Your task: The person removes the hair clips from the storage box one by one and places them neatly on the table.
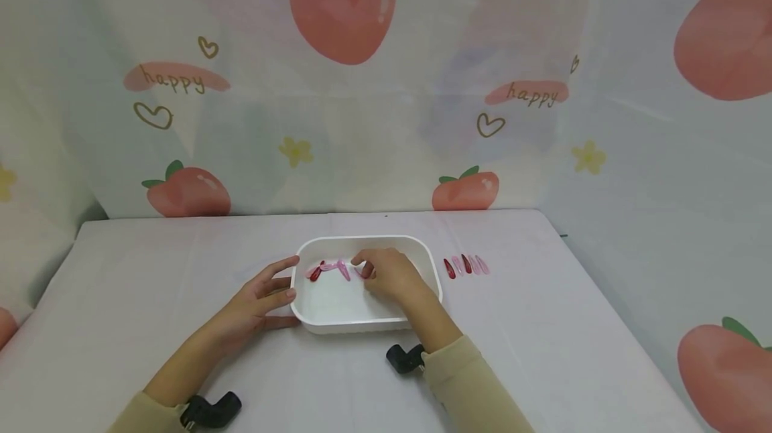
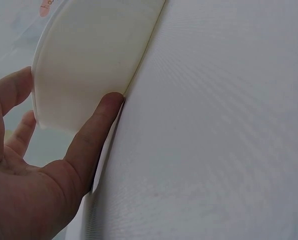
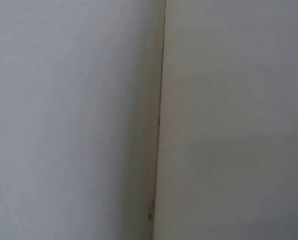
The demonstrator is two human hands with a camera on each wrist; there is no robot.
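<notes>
Fingers of the right hand (image 1: 395, 277) curl down inside the tray (image 1: 346, 304), thumb and index slightly apart, tips right at a pink clip (image 1: 359, 273); cannot tell if they pinch it or only touch it, since the hand covers part of it; fingers of the left hand (image 1: 250, 305) are spread wide and nearly straight, touching the tray's left side without wrapping round it.

Left wrist view adds what the head view hides: thumb lying along the outer wall (image 2: 84, 60), tip low near the table (image 1: 573, 332), two fingertips up at the rim; right wrist view gives just two pale surfaces meeting at a thin dark line, too blurred to tell more; clips show in the head view only.

Tray is white, rounded at the corners, flat on the table; contents sit toward the far side, running left to right: a pale pink piece (image 1: 309, 274) at the left end, partly hidden, a dark red clip (image 1: 316, 272) just beside it, a pink strip (image 1: 329, 267) lying crosswise, a slanted pink clip near the middle, then the one at the right fingertips; near half of the floor is bare.

Outside, just right of the tray, a row of five clips (image 1: 466, 264) lies on the table, side by side, all slanted alike; left to right: dark red, pink, dark red, pink, pink; beige sleeves (image 1: 473, 379) and black wrist pieces (image 1: 211, 411) farther out; fruit-print backdrop (image 1: 374, 111) behind.
</notes>
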